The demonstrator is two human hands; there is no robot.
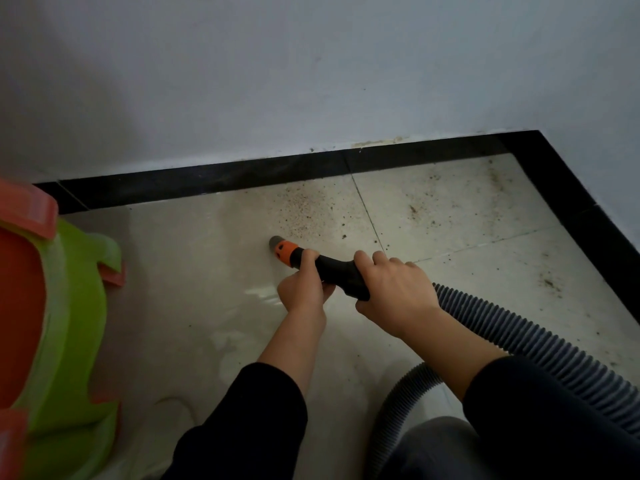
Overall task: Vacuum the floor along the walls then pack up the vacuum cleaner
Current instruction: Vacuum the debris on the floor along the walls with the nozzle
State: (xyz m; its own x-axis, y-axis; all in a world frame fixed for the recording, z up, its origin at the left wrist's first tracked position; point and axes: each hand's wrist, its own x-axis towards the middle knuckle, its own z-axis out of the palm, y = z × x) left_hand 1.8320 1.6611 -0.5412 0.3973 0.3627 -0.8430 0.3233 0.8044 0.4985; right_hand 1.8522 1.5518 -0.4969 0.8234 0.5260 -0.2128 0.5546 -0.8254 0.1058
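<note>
- Down by the wall, the vacuum nozzle (pixel 284 251) points its grey tip at the floor (pixel 180 271), near the black skirting (pixel 207 183).
- Left hand (pixel 304 289): grip closed round the nozzle behind its orange collar.
- Right hand (pixel 394 292): grip wrapped round the black handle (pixel 343 275), where the ribbed hose (pixel 519 336) joins.
- Brown dirt (pixel 311 209) speckles the tiles toward the floor's right corner.
- A green and orange plastic item (pixel 76 306) stands at the floor's left edge.

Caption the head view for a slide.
Left hand and right hand grip the vacuum nozzle, its tip beside scattered dirt on the tiled floor by the black skirting.
</note>
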